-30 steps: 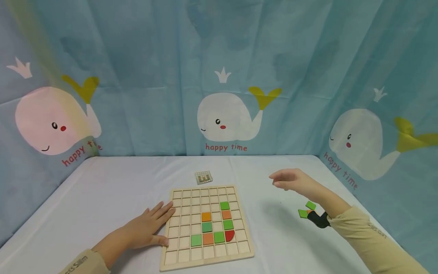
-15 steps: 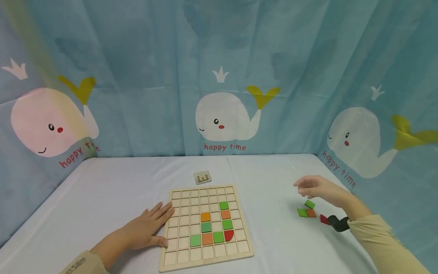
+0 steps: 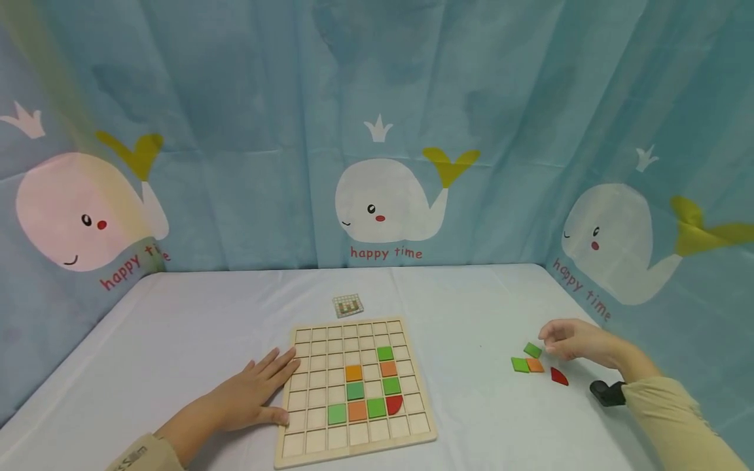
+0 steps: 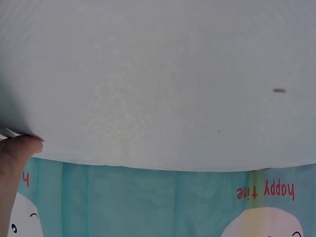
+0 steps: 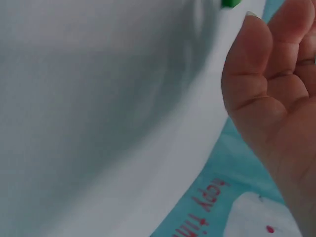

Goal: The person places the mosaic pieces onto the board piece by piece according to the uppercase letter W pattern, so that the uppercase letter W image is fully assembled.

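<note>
My left hand [image 3: 256,389] lies with fingers spread on the left edge of a wooden grid board [image 3: 356,445]. Square tiles in green and orange, such as a dark green tile [image 3: 355,390], sit in its cells along with a rounded red tile [image 3: 394,405]. Over on the right, my right hand [image 3: 580,341] hovers just beside loose tiles, its fingers loosely bent and nothing seen between them. Nearest to it are a green tile [image 3: 533,350], an orange tile [image 3: 535,365], another green tile [image 3: 520,365] and a red quarter-round tile [image 3: 559,376].
Behind the board lies a small patterned card [image 3: 347,305]. A black wrist camera [image 3: 607,394] sits at the right wrist. White cloth [image 3: 206,314] covers the table, and a blue whale-print curtain [image 3: 265,196] encloses its back and sides.
My right hand has moved rightward and down, from the space right of the board to the loose tiles. The red loose tile has come into view. My left hand has stayed put.
</note>
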{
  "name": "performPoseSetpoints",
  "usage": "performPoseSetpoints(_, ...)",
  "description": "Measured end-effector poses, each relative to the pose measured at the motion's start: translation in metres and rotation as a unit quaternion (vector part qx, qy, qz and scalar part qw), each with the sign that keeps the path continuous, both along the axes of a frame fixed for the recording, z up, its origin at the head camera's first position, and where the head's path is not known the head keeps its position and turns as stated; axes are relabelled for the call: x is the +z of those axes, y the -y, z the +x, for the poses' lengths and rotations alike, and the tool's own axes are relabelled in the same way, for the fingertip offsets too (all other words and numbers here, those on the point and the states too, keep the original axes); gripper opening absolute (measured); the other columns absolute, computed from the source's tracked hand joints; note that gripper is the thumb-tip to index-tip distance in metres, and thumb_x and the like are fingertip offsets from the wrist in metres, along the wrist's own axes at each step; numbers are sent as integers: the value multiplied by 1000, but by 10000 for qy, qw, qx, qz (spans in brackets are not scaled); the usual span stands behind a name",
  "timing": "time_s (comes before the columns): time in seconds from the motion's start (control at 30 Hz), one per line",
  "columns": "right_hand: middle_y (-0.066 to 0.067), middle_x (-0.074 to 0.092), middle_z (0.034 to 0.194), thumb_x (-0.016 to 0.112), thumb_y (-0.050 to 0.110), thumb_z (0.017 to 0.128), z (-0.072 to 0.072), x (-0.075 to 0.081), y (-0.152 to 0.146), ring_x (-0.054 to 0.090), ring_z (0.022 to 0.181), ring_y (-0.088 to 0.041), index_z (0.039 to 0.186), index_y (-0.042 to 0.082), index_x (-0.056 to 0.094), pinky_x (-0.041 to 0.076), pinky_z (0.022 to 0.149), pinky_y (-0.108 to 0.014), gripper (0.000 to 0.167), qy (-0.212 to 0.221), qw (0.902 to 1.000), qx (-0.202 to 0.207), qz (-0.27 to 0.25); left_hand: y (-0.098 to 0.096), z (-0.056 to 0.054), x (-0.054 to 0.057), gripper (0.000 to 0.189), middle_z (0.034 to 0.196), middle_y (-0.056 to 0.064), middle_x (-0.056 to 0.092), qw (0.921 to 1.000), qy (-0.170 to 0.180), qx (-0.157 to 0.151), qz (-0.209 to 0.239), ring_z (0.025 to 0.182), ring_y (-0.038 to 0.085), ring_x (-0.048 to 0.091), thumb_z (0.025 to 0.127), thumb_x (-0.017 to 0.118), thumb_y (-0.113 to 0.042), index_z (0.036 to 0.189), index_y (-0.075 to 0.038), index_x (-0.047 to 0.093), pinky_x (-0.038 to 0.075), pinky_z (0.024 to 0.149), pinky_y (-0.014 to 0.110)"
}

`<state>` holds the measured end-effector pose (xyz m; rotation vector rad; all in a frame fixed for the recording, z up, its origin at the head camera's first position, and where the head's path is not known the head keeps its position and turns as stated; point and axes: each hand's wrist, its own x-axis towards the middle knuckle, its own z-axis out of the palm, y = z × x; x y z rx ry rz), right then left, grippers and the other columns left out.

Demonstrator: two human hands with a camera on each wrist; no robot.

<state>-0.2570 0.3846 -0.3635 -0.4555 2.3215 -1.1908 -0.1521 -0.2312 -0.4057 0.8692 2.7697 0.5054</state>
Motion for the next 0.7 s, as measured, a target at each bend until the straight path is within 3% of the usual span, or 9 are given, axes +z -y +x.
performPoseSetpoints(0.13,0,55,84,63,9,93,-1,-8,-10,52,73,-14,105,-10,54,43,65,-28,24,301,9991,275,115,1,0,0,92,157,25,19,10000,-35,-34,43,139,53,15,88,59,-56,151,3,28,21,98,75)
performPoseSetpoints(0.27,4,51,77,62,3,92,2,-14,-17,52,71,-11,106,-14,53,43,64,-26,24,546,9961,680,-166,1,-1,-2,91,157,25,19,9999,-52,-70,50,139,54,15,88,59,-57,151,2,28,21,98,76)
performPoseSetpoints(0.4,7,48,73,63,0,89,3,-18,-18,55,73,-11,106,-14,56,48,69,-26,23,523,9934,989,-259,2,-2,-2,91,157,25,19,10000,-41,-73,50,138,55,15,88,59,-57,151,3,29,21,97,76)
performPoseSetpoints(0.7,4,46,71,66,-3,84,1,-16,-13,47,66,-9,103,-9,58,43,67,-23,21,430,9932,1082,17,3,-1,-4,92,156,25,20,9998,-194,-47,35,139,54,16,88,60,-56,150,3,29,22,97,76)
